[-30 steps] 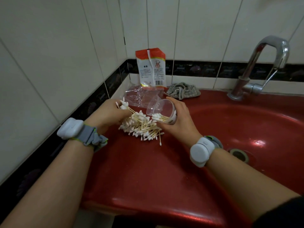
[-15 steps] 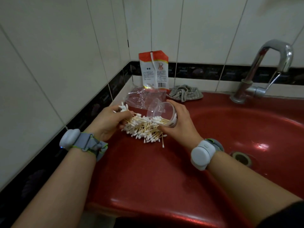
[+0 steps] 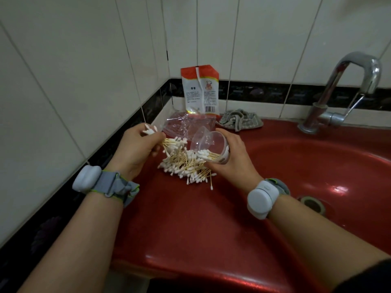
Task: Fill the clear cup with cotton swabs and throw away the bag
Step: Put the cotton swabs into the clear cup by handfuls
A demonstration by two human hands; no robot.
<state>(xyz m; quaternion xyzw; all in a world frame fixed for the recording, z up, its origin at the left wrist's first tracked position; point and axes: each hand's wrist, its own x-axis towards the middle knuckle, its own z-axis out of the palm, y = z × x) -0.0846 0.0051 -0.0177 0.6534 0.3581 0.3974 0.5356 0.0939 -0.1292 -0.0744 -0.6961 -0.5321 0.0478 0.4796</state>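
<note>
On the left, our left hand (image 3: 135, 153) grips a bundle of cotton swabs (image 3: 169, 144), fingers curled round the middle of the sticks, so that white tips poke out past the thumb on the wall side and the long wooden shafts point right, toward the cup. Just below and to the right of that bundle lies the loose heap of swabs (image 3: 186, 168) on the red counter (image 3: 190, 225), sticks crossing at many angles; a few stragglers lie at its near edge.

Further right, our right hand (image 3: 230, 161) holds the clear cup (image 3: 211, 146) tipped on its side, mouth facing left toward the bundle, with some swabs already lying in its lower wall. So the bundle's long axis lines up roughly with the cup's opening, and we judge the coming move turns on sliding it rightward, tips first, into that mouth. The left hand is nearer the heap; the right only steadies the cup.

Behind the hands, near the wall, the crumpled clear bag (image 3: 186, 125) lies flat on the counter, untouched by either hand.

The right palm hides the cup's base, and we cannot tell how full the cup is. The bag's outline is hard to trace against the red surface.
</note>
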